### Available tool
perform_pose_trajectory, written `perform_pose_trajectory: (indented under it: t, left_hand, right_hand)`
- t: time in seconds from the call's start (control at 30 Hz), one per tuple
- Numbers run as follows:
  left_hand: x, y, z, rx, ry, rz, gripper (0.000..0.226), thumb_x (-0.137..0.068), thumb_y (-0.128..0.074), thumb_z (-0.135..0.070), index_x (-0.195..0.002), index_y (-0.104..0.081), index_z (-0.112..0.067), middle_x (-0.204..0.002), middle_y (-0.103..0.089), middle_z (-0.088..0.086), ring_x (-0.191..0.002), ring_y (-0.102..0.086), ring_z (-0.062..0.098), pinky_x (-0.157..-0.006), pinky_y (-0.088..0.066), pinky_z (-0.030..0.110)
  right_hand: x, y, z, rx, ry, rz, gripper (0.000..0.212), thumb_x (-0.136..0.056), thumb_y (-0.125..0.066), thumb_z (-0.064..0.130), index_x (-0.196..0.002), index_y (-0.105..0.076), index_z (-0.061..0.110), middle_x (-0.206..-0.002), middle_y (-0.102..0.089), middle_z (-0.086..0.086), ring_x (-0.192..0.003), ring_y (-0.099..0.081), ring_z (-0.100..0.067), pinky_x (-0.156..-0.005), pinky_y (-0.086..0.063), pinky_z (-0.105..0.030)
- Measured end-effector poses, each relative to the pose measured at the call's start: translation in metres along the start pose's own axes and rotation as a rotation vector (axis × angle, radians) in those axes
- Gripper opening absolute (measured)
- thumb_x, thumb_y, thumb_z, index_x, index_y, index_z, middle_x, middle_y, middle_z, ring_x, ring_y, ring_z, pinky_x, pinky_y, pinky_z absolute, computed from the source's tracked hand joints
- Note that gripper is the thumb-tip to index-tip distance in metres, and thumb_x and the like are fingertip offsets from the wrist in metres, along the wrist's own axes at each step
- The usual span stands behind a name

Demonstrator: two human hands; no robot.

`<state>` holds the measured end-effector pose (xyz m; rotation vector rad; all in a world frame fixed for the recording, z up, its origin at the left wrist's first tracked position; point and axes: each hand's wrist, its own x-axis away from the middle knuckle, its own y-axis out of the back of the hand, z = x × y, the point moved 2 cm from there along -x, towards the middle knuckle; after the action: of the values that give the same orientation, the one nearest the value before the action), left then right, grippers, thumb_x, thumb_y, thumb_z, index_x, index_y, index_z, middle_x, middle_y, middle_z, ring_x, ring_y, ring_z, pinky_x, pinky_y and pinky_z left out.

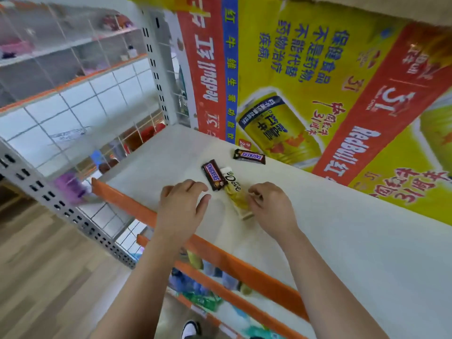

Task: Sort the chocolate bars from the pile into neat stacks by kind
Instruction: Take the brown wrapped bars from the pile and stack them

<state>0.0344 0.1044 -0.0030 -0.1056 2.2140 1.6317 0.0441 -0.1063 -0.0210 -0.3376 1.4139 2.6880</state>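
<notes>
The fingers (256,189) of the right hand (272,207) were curled close against the near end of a Dove bar (233,189). Whether they pinched it or only touched it could not be told. The fingers (195,185) of the left hand (182,206) were loosely curled and held nothing, hovering just beside a Snickers bar (213,174).

The step in hand looked like parting the two kinds. To do it well, the right hand should probably take the Dove bar by its long edges and lift it clear rather than drag it, so the Snickers bar touching its left side is not nudged askew. It should then set it down square to the shelf's front edge. The left hand could carry that Snickers bar back onto the second Snickers (249,156), edges matched.

The Dove bar was a long, pale wrapper, white at its far end and gold toward its near end, with dark script lettering. It lay slantwise on the shelf (342,241), about midway between front and back edges. The second Snickers lay apart, near the back edge, by a Red Bull carton (318,69).
</notes>
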Motion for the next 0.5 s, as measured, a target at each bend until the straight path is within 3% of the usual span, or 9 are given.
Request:
perform_pose_trajectory:
  t: [0.37, 0.43, 0.5]
  left_hand:
    - [-0.064, -0.027, 0.034, 0.121, -0.25, 0.024, 0.02, -0.088, -0.048, -0.03, -0.097, -0.062, -0.02, -0.094, -0.063, -0.002, -0.083, -0.061, 0.023, -0.073, -0.042, 0.037]
    - [-0.071, -0.033, 0.036, 0.129, -0.291, 0.03, 0.019, -0.089, -0.054, -0.022, -0.106, -0.063, -0.021, -0.107, -0.064, -0.003, -0.097, -0.06, 0.023, -0.076, -0.043, 0.037]
    - [-0.079, -0.038, 0.036, 0.151, -0.311, 0.147, 0.031, -0.092, -0.054, -0.017, -0.122, -0.058, -0.024, -0.129, -0.058, -0.003, -0.12, -0.051, 0.023, -0.088, -0.04, 0.04]
  right_hand:
    - [-0.038, -0.021, 0.003, 0.067, -0.165, -0.082, 0.02, -0.088, -0.059, 0.023, -0.101, -0.068, 0.011, -0.1, -0.064, -0.008, -0.097, -0.056, -0.027, -0.079, -0.048, -0.034]
    - [-0.051, -0.022, 0.001, 0.11, -0.125, -0.075, 0.024, -0.089, -0.056, 0.018, -0.11, -0.065, 0.009, -0.113, -0.063, -0.01, -0.105, -0.055, -0.03, -0.087, -0.046, -0.035]
    - [-0.066, -0.023, -0.001, 0.147, -0.093, -0.04, 0.033, -0.092, -0.053, 0.013, -0.123, -0.059, 0.008, -0.13, -0.056, -0.012, -0.12, -0.048, -0.033, -0.099, -0.039, -0.037]
